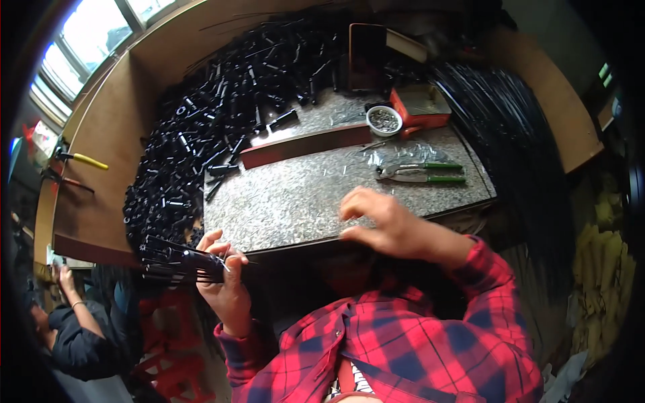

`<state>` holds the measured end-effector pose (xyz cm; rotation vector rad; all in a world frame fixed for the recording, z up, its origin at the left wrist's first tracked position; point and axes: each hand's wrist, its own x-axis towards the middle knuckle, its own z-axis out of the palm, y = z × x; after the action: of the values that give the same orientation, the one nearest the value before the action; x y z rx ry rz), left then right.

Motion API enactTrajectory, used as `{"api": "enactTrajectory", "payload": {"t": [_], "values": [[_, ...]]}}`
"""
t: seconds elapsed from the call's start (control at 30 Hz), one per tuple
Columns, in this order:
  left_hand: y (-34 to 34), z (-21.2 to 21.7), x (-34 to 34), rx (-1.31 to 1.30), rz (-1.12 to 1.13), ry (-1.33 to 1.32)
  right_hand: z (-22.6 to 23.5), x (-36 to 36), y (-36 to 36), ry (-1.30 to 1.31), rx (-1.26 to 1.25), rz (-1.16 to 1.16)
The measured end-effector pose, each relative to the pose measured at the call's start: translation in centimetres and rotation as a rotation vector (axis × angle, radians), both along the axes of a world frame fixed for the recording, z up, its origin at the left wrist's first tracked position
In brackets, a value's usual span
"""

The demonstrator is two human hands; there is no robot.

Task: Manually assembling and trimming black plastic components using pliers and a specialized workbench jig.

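Observation:
My left hand [228, 282] is closed around a bundle of thin black ribs [176, 263], much like part of an umbrella frame, just off the left front corner of the speckled stone slab [282, 208]. The ribs fan out to the left, and a short thin piece shows near my thumb and fingertips. Over the slab's front edge hovers my right hand [379, 223], fingers bent and thumb apart, with nothing visible in it. Green-handled pliers [430, 172] lie on the slab beyond that hand. Small clear bits are scattered behind them.
Black tubular parts [222, 101] are heaped along the left and back. A dark bar [306, 146] crosses the slab. Behind it stand a white cup [385, 133] of tiny metal pieces and a red box [433, 120]. Long black rods [510, 127] lie right. Another person [80, 329] sits left.

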<state>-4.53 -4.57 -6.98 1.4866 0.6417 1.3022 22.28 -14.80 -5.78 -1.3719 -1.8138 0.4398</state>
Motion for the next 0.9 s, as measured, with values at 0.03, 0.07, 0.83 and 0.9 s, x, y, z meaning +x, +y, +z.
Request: {"api": "enactTrajectory", "payload": {"t": [0.03, 0.07, 0.83, 0.9], "values": [[0.5, -0.3, 0.1, -0.032, -0.047, -0.018, 0.3, 2.1, -1.1, -0.111, -0.003, -0.084], [0.7, -0.6, 0.3, -0.061, -0.087, -0.032, 0.7, 3.9, -2.0, -0.198, -0.02, -0.173], [-1.0, -2.2, 2.1, -0.251, -0.427, -0.273, 1.4, 5.7, -2.9, -0.234, 0.164, -0.324], [-0.8, -2.4, 2.3, -0.178, -0.484, -0.248, 2.0, 4.2, -2.6, -0.2, 0.065, -0.24]]}}
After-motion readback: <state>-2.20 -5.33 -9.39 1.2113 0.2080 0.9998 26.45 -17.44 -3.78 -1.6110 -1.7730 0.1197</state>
